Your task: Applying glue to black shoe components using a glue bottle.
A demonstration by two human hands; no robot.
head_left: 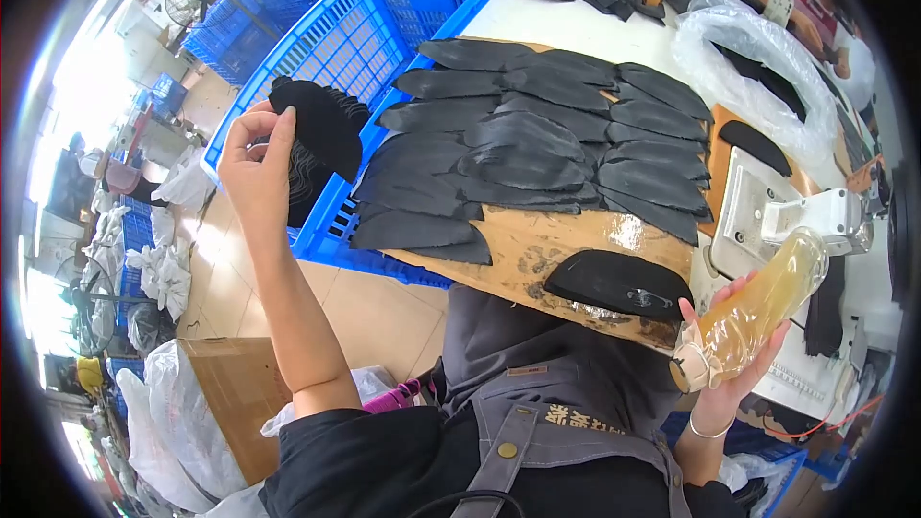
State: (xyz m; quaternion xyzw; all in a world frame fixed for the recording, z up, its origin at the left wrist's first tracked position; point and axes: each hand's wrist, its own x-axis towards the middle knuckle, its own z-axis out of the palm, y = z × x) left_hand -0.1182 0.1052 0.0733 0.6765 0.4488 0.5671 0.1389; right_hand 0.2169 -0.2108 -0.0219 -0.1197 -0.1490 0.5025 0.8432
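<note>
Standing in a bright workshop, over a tiled floor (393, 318) and before a white worktop (585, 5) beyond the fingers. Pinching one thin black piece (323, 125) by its upper left edge with the left fingers (280, 139), thumb and index nearly closed together. Keeping more black pieces (305, 187) stacked in ripples just below that pinch, inside a blue crate (336, 48); cannot tell whether touching the held one. Wrapping the right fingers (767, 353) around a clear bottle (767, 297) of amber content, parted to the width of its body, thumb on the left side. Raising the left forearm nearly upright, with wrist bent inward; turning the right palm upward under the bottle, with its narrow taped end slanting down leftward. Between both sets of fingers, bearing overlapping dark leaf-shaped pieces (528, 139) on a brown board (537, 247), with a bare strip along its near side and a glossy black piece (619, 283) just left of the right thumb. Right beyond the bottle, crowded closely by a white machine (811, 221).
</note>
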